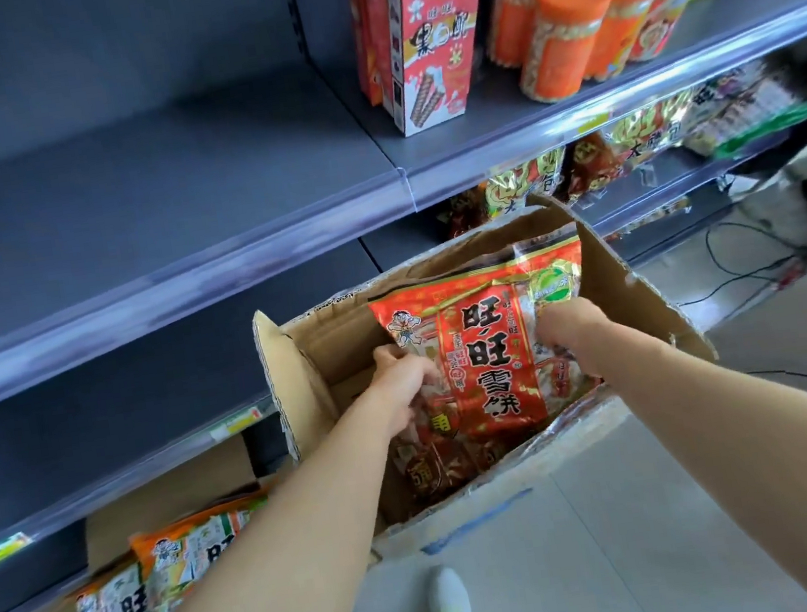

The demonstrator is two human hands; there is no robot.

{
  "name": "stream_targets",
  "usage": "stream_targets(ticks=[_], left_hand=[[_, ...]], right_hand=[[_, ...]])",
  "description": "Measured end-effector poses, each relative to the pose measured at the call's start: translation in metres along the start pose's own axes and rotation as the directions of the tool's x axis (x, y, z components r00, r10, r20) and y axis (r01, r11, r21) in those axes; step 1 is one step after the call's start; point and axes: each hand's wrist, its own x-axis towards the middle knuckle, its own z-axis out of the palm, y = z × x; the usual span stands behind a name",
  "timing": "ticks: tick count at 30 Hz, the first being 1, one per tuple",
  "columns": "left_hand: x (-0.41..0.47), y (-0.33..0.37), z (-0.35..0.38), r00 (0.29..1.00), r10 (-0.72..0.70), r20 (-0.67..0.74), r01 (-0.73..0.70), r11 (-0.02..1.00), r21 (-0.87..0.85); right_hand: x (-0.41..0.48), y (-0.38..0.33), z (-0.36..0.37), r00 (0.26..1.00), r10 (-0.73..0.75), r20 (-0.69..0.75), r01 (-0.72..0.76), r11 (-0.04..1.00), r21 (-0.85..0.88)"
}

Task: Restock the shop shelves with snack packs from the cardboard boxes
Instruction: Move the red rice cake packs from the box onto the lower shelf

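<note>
While left hand (pixel 404 383) and right hand (pixel 574 333) grip it, the glossy red pack (pixel 481 341) gleams.

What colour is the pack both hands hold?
The snack pack is mostly red with black characters; head view.

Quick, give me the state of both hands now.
Left hand: grips the left edge of the red foil snack pack.
Right hand: grips the same pack's right edge.

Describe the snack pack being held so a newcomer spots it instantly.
Find the open brown cardboard box in front of the grey shelves. The left hand and right hand grip a large red foil pack inside. Its neighbours beneath are dark brown packs, not red.
</note>
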Motion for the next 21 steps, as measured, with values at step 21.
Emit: stream_targets(ticks=[21], left_hand=[[-0.199,0.068,-0.195,0.847,0.529,-0.046,-0.527,0.848,0.051]], right_hand=[[-0.247,-0.139,-0.037,0.879,-0.357,-0.316,0.389,0.92,0.041]])
